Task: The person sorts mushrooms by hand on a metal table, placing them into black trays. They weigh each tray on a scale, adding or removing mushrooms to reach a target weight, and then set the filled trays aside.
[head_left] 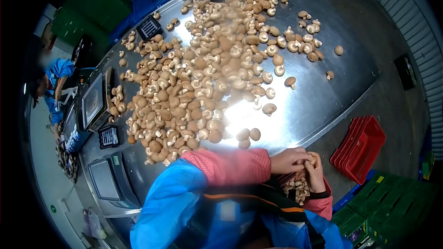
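At the lower right, past the table's front edge, my two hands meet. My right hand [315,176] is closed round a brownish mushroom [314,158], partly hidden by the fingers. The fingers of my left hand [288,160] are pressed together against that spot; what they hold is hidden. Right below both hands, cut mushroom stems [297,187] fill a container with a red edge [327,185], mostly covered by my arms. A large heap of brown-capped mushrooms [184,87] is spread over the metal table [337,78].
Red stacked baskets [362,150] stand right of my hands, above green crates [392,203]. Along the table's left side are two scales [110,177] [96,101] and small black trays [108,137] [149,27]. A person in blue [59,71] works at the far left.
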The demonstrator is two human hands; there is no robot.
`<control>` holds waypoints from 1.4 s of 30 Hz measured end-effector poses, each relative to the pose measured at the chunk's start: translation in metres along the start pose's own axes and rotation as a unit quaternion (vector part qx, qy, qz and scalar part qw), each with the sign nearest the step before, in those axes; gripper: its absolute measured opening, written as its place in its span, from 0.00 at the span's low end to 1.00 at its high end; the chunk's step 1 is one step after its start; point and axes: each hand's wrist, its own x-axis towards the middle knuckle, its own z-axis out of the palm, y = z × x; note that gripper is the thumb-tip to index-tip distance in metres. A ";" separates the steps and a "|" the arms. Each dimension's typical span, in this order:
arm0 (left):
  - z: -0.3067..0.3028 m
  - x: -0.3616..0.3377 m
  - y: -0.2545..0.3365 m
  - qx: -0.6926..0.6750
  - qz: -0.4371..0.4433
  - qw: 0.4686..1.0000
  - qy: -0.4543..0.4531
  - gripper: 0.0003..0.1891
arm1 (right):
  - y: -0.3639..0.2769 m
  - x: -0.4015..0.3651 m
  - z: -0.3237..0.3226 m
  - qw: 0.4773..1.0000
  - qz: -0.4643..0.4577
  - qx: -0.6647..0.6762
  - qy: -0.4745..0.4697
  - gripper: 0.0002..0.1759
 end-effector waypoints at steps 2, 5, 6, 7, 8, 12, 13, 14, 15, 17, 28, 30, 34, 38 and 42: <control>-0.035 0.013 -0.023 0.020 0.015 0.999 0.035 0.14 | 0.022 0.005 -0.026 0.997 -0.002 0.074 0.007 0.13; -0.152 0.027 -0.046 0.186 0.005 0.935 0.302 0.22 | -0.011 0.007 -0.032 0.984 0.072 0.146 -0.069 0.15; -0.199 0.031 -0.054 0.267 -0.031 0.890 0.368 0.26 | -0.013 0.018 -0.029 0.980 0.061 0.165 -0.095 0.17; -0.241 0.035 -0.062 0.337 -0.067 0.846 0.408 0.30 | -0.016 0.031 -0.025 0.974 0.051 0.183 -0.122 0.21; -0.278 0.036 -0.073 0.431 -0.099 0.788 0.428 0.35 | -0.026 0.048 -0.025 0.980 0.065 0.103 -0.159 0.23; -0.367 0.028 -0.131 0.401 -0.251 0.794 0.383 0.31 | -0.064 0.131 0.021 0.970 0.026 -0.081 -0.227 0.16; -0.376 0.027 -0.144 0.389 -0.311 0.802 0.331 0.29 | -0.065 0.157 0.032 0.959 -0.032 -0.130 -0.251 0.16; -0.373 0.025 -0.146 0.430 -0.309 0.785 0.323 0.27 | -0.080 0.178 0.048 0.954 -0.031 -0.162 -0.249 0.16; -0.366 0.021 -0.141 0.471 -0.306 0.765 0.315 0.26 | -0.095 0.200 0.066 0.948 -0.032 -0.194 -0.249 0.18; -0.361 0.018 -0.127 0.504 -0.319 0.742 0.307 0.25 | -0.112 0.251 0.102 0.909 -0.107 -0.331 -0.232 0.16; -0.371 0.024 -0.135 0.530 -0.256 0.718 0.371 0.21 | -0.086 0.395 0.225 0.580 -0.395 -0.712 0.032 0.11; -0.368 0.022 -0.136 0.485 -0.244 0.730 0.415 0.22 | -0.095 0.390 0.220 0.619 -0.392 -0.681 -0.009 0.10; -0.358 0.006 -0.138 0.385 -0.203 0.730 0.527 0.26 | -0.102 0.376 0.209 0.589 -0.400 -0.699 -0.066 0.13; -0.318 -0.019 -0.114 0.239 -0.174 0.747 0.595 0.24 | -0.091 0.370 0.211 0.528 -0.411 -0.741 -0.056 0.12; -0.250 -0.048 -0.051 0.010 -0.151 0.792 0.592 0.25 | -0.079 0.364 0.212 0.541 -0.446 -0.713 -0.011 0.09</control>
